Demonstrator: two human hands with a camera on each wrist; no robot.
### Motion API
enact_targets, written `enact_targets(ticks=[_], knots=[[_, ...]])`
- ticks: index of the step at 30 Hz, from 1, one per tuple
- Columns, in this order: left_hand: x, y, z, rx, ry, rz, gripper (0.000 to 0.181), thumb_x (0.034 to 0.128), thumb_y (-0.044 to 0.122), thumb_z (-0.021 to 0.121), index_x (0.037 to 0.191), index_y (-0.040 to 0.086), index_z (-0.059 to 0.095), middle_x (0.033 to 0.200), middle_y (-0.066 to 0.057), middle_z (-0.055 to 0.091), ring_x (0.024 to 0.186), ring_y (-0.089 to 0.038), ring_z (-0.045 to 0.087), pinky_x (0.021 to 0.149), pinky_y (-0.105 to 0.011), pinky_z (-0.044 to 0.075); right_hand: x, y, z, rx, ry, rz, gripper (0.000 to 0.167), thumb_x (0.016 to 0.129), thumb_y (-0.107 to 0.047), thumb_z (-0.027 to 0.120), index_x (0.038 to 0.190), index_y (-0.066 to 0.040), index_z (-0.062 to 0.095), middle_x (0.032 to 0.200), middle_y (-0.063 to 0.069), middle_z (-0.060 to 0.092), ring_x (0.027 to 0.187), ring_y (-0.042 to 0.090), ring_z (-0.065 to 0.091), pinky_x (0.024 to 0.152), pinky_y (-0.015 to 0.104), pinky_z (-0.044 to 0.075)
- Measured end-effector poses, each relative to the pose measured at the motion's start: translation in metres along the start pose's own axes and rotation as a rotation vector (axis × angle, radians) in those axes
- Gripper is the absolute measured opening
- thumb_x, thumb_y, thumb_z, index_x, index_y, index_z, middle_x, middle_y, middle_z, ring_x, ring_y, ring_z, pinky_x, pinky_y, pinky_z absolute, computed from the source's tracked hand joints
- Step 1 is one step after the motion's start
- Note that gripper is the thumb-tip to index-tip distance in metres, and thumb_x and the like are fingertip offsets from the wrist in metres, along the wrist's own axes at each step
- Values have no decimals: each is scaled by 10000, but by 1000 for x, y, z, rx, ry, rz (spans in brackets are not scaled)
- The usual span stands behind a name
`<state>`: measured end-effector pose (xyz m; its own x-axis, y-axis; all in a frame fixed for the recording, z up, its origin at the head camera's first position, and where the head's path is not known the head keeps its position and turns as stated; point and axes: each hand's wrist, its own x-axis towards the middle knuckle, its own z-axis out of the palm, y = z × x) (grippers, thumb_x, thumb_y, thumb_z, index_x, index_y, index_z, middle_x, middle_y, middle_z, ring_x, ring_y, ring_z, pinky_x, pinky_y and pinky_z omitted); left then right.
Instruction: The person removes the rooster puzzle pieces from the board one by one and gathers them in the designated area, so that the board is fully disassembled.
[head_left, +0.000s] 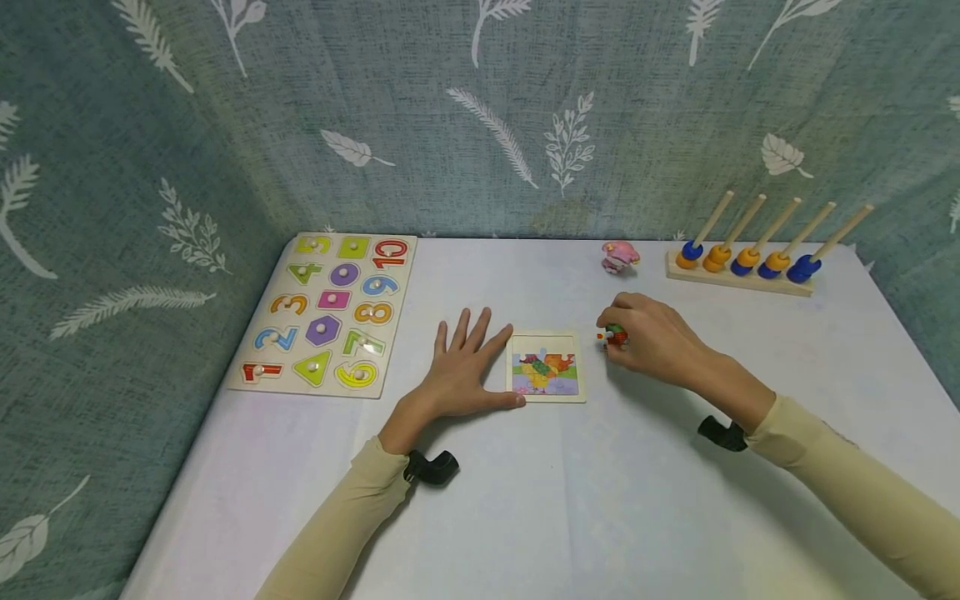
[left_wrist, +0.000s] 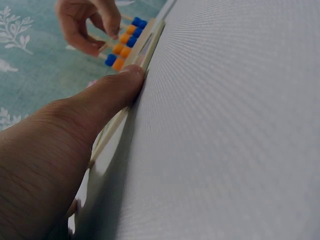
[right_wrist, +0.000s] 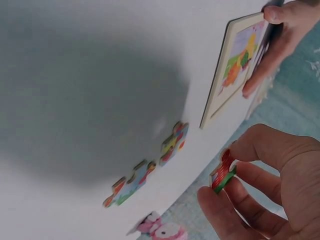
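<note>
A small wooden tray puzzle point(head_left: 546, 398) lies flat on the table, its lower part filled with a picture of a yellow chick. My left hand point(head_left: 467, 377) is spread out at its left side, thumb on the bottom left corner and forefinger at the top left. Right of the tray, my right hand point(head_left: 660, 343) pinches a red and green jigsaw piece point(right_wrist: 222, 172) between thumb and fingers, above the table. Below that hand, in the right wrist view, loose jigsaw pieces point(right_wrist: 131, 186) lie on the white cloth; the head view hides them.
A wooden number board point(head_left: 315, 310) with knobbed pieces lies at the left. A pink toy figure point(head_left: 619, 257) stands at the back, beside a peg stacker point(head_left: 738, 282) with blue and orange beads. Leaf-patterned fabric point(head_left: 420, 150) borders the table at the back and sides.
</note>
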<state>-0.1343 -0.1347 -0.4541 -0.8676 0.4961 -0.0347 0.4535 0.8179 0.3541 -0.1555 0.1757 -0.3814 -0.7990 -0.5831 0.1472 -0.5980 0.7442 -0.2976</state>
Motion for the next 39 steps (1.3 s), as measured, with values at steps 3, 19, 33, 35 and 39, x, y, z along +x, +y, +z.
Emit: enact_targets(ticks=[3,19,33,35,39], knots=[[0,0,0,-2,-5,-2,1091,763,747,673,1615,238,221,1671,-129,10,1507,-382,-98,1140,-622,-87,-3,3,-3,-3,0,7,268,759,-74,842,1009,-35,754,929,68,623,787,212,547,653,365,477],[-2,-3,0,-4,0,-7,1090,759,742,678,1614,240,225,1673,-122,13,1508,-380,-93,1139,-622,-91,-28,31,-13,-7,-16,90,244,769,-62,808,998,-19,735,976,91,658,874,258,608,736,450,524],[0,-3,3,-7,-6,0,1088,769,746,663,1618,245,204,1674,-115,-5,1508,-370,-112,1139,-611,-107,-47,54,-19,-18,13,119,233,774,-34,800,995,5,739,984,127,666,899,315,633,738,512,523],[1,-4,4,-8,-2,4,1085,770,740,666,1618,243,207,1674,-118,-3,1508,-371,-113,1138,-613,-108,-48,56,-19,-19,15,120,231,773,-28,789,995,9,737,986,131,668,900,320,635,740,516,524],[1,-3,3,-8,4,8,1090,764,738,675,1617,241,214,1674,-120,1,1508,-371,-111,1138,-614,-107,-51,60,-17,-22,18,135,229,770,-19,774,993,14,738,978,128,671,888,309,634,734,509,526]])
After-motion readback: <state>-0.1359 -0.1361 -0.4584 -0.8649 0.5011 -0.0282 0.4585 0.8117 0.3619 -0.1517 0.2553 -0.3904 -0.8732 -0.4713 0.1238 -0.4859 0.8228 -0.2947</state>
